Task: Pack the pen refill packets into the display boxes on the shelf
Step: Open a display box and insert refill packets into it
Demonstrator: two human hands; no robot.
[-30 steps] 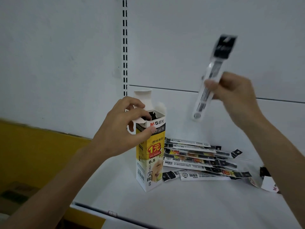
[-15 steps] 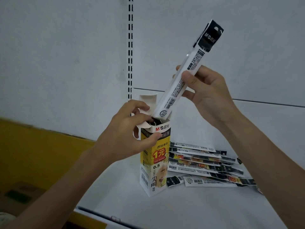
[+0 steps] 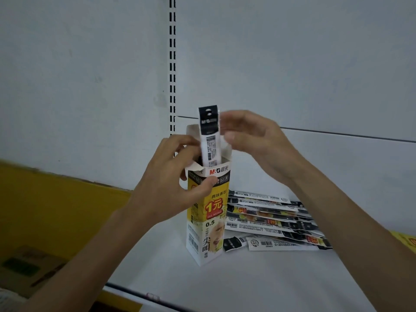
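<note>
Between the two hands, on a white shelf [image 3: 247,284], a tall yellow and white box [image 3: 208,221] stands upright with its top open. One packet [image 3: 209,140] stands nearly upright in the opening, lower part inside, black header well above the rim.

The likely trouble is that the packet catches partway, on the rim, on a folded flap [image 3: 191,131] or on packets already inside, and buckles if pushed hard. The box is narrow and tall, so a sideways push at the top could tip it toward the left hand's side. A flap springing back could also close over the opening.

The left hand [image 3: 171,190] grips the box near its top: thumb pressed on the front face, fingers curled over the rim and holding a side flap aside. The right hand [image 3: 254,140] is at the packet's header, fingers loosely bent and blurred; whether it pinches the packet, merely touches it or has let go cannot be told.

Below the right hand, just beside the box, a pile [image 3: 270,219] of more packets lies flat on the shelf, waiting to be packed.
</note>
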